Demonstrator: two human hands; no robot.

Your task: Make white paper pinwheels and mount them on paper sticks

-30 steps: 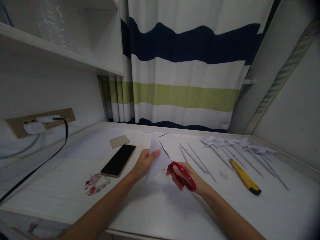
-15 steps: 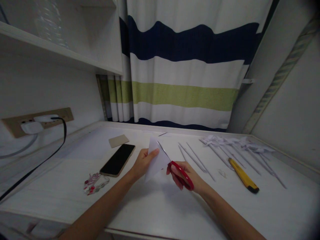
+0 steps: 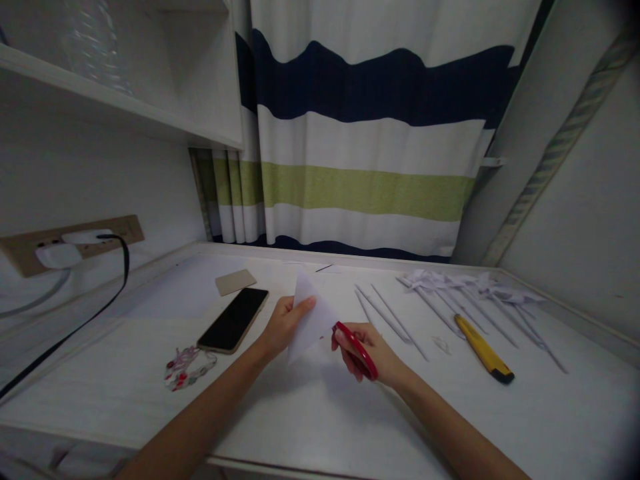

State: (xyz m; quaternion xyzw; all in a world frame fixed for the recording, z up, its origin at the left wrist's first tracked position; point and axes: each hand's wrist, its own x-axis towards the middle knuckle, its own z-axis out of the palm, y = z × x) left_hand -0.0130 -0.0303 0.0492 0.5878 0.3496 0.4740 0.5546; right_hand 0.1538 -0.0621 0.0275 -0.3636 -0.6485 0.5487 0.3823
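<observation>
My left hand (image 3: 286,325) pinches a folded white sheet of paper (image 3: 311,328) between thumb and fingers, holding it upright above the desk. To its right, my right hand (image 3: 367,350) grips red-handled scissors (image 3: 356,348). The scissor handles lie close together, and the blades are hidden behind the paper or too thin to make out. Behind my right hand lie several thin rolled paper sticks (image 3: 385,312) on the desk.
At left are a black phone (image 3: 234,320), a beaded bracelet (image 3: 187,368) and a beige card (image 3: 235,282). Cables run from a wall socket (image 3: 75,247). At right lie a yellow utility knife (image 3: 483,349) and several paper sticks with crumpled white tops (image 3: 470,283). A striped curtain (image 3: 360,147) hangs behind.
The scissor handles have drawn closer together, and the blade seen before at the paper no longer shows. My left hand still holds the paper. The whole view has shifted slightly.
</observation>
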